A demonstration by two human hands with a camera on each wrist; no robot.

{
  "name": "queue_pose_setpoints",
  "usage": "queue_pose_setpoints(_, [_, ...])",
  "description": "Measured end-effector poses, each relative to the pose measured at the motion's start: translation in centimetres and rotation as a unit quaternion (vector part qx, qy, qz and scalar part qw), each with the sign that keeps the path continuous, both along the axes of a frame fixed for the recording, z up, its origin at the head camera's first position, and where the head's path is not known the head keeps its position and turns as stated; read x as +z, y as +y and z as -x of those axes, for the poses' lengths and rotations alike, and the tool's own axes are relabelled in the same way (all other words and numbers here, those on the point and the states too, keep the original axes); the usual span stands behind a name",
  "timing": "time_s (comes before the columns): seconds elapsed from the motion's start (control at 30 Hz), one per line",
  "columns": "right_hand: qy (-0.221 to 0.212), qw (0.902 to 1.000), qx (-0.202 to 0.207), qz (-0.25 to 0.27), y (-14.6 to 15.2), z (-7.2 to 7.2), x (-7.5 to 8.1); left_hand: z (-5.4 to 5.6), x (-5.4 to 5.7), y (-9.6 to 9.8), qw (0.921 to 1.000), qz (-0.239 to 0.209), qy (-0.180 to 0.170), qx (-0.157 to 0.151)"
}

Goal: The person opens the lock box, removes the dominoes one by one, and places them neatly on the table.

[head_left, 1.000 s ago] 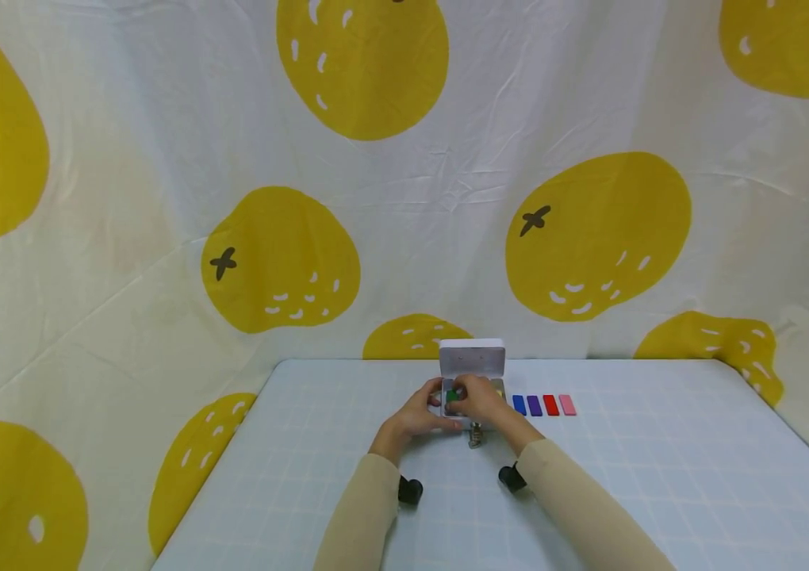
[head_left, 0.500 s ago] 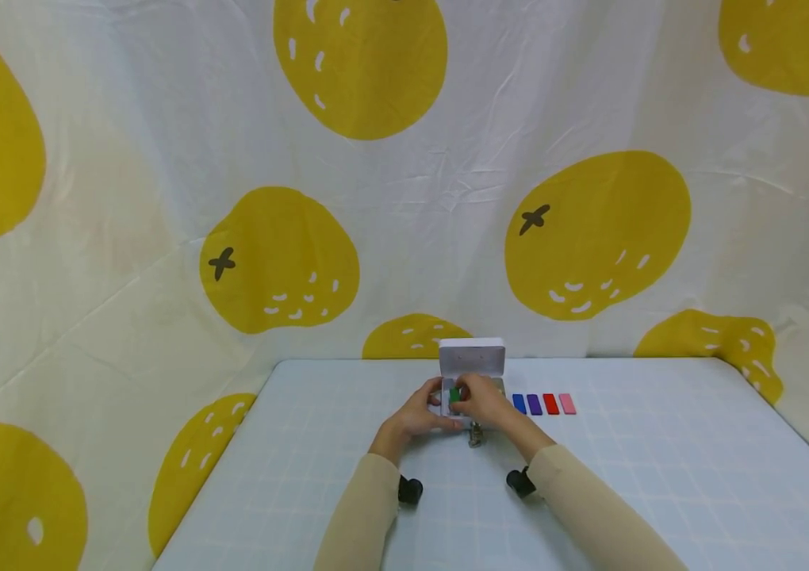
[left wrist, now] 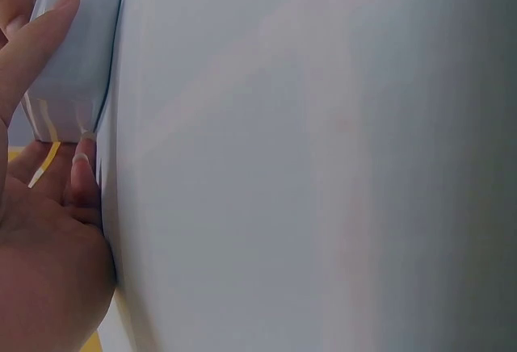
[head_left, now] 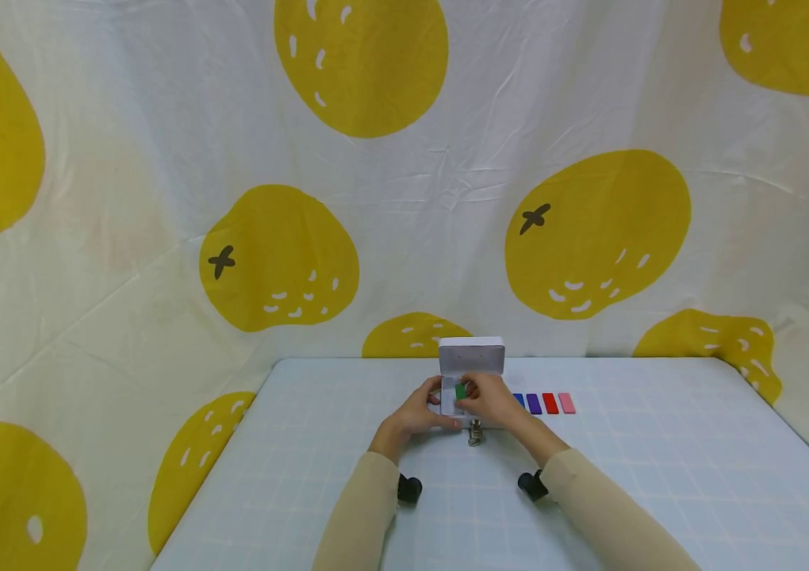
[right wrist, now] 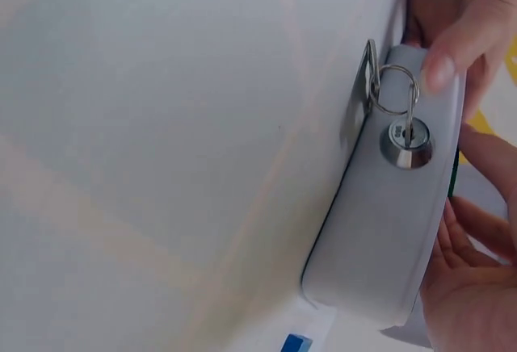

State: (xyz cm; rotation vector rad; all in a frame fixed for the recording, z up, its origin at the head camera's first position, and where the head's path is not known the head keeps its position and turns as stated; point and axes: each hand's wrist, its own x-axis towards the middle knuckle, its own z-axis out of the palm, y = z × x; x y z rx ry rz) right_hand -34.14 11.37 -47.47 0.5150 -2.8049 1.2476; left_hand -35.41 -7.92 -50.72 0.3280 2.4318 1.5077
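A small white metal cash box (head_left: 472, 358) stands on the table with its lid raised. Its left side is held by my left hand (head_left: 419, 411); in the left wrist view, the thumb lies along the front wall and other fingers reach round the end. My right hand (head_left: 492, 400) pinches a small green rectangular piece (head_left: 461, 392) over the box's inside. That hand covers the right part of the box. A key stands in the front lock (right wrist: 408, 144), with a ring of keys (right wrist: 392, 90) hanging from it.
Flat rectangular pieces lie in a row right of the box: blue (head_left: 519, 400), purple (head_left: 534, 404), red (head_left: 550, 403) and pink (head_left: 567, 403). Behind the pale checked table (head_left: 661, 460) hangs a white cloth (head_left: 462, 238) with yellow fruit shapes.
My right hand and forearm have shifted right, drawing the green piece rightward within the box. The blue piece is now partly hidden. My left hand keeps its hold on the box.
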Motion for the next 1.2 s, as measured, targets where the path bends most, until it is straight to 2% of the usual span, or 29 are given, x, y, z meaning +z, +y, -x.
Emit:
queue_pose_setpoints(0.27, [0.018, 0.9996, -0.01, -0.016, 1.0, -0.4, 0.4, -0.1, 0.2, 0.0, 1.0, 0.002, 0.001, 0.004])
queue_pose_setpoints(0.47, [0.017, 0.9996, -0.011, -0.02, 1.8, -0.7, 0.4, -0.2, 0.4, 0.1, 0.9999, 0.011, -0.002, 0.009])
queue_pose_setpoints(0.67, [0.014, 0.9995, -0.016, -0.025, 2.7, -0.9, 0.3, 0.0, 0.1, 0.2, 0.9996, 0.022, -0.009, 0.017])
queue_pose_setpoints(1.2, [0.056, 0.9977, -0.009, -0.038, 5.6, -1.2, 0.4, 0.1, -0.1, 0.3, 0.9993, 0.023, -0.016, 0.025])
